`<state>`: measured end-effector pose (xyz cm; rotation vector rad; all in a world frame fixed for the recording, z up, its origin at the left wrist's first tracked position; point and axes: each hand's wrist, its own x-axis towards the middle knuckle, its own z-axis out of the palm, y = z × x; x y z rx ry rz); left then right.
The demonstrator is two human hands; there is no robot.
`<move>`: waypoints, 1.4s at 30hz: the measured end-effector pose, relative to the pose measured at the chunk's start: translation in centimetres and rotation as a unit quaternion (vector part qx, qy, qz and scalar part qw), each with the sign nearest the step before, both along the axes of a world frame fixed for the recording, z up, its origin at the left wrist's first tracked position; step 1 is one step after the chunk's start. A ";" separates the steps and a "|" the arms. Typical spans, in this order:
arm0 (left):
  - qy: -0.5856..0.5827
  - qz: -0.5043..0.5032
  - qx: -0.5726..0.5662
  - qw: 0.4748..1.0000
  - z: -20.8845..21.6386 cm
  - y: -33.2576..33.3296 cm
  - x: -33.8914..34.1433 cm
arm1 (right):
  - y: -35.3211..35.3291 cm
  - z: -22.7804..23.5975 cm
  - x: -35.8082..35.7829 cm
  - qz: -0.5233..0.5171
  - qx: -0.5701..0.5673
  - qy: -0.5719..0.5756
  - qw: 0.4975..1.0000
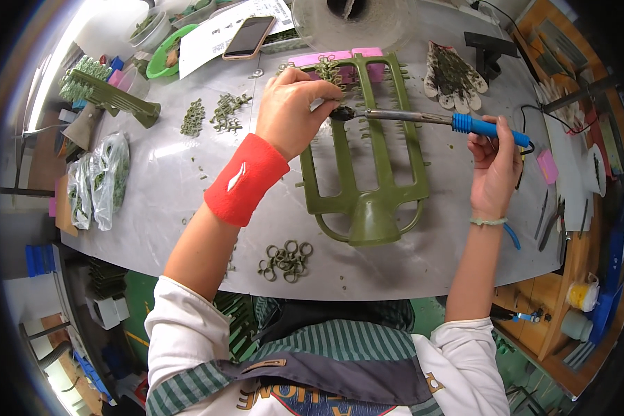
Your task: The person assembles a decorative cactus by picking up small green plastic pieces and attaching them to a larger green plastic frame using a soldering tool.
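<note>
My right hand (494,166) grips the blue handle of a soldering iron (412,116). Its metal shaft points left, and its blackened tip meets an upper part of the green wax frame (383,187). The frame lies on the table, with several long bars, small studs along them and a funnel-shaped end toward me. Above the frame's upper left, my left hand (295,107) is closed in a pinch beside the iron's tip; what its fingers hold is hidden. Small green lattice-like wax pieces (328,71) show just beyond those fingers. A red wristband (246,180) covers my left wrist.
Green rings (286,261) lie near the front edge, and lattice clusters (227,113) left of my hand. Farther back are a phone (249,37) and a pink block (326,58). A stained glove (454,76) lies right; another studded green frame (121,100) and plastic bags (104,180) sit left.
</note>
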<state>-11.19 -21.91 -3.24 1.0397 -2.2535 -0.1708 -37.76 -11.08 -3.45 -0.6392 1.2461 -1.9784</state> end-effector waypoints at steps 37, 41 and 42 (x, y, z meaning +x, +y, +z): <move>-0.035 -0.167 0.674 0.719 17.2 31.8 25.4 | 5.5 2.6 -0.3 -0.038 0.016 0.017 0.999; 0.064 -0.203 0.607 0.765 18.9 33.4 27.0 | 5.7 2.7 0.1 -0.027 0.012 0.020 0.999; 0.049 -0.210 0.609 0.764 19.6 33.4 27.3 | 6.0 2.9 0.2 -0.025 0.009 0.021 0.999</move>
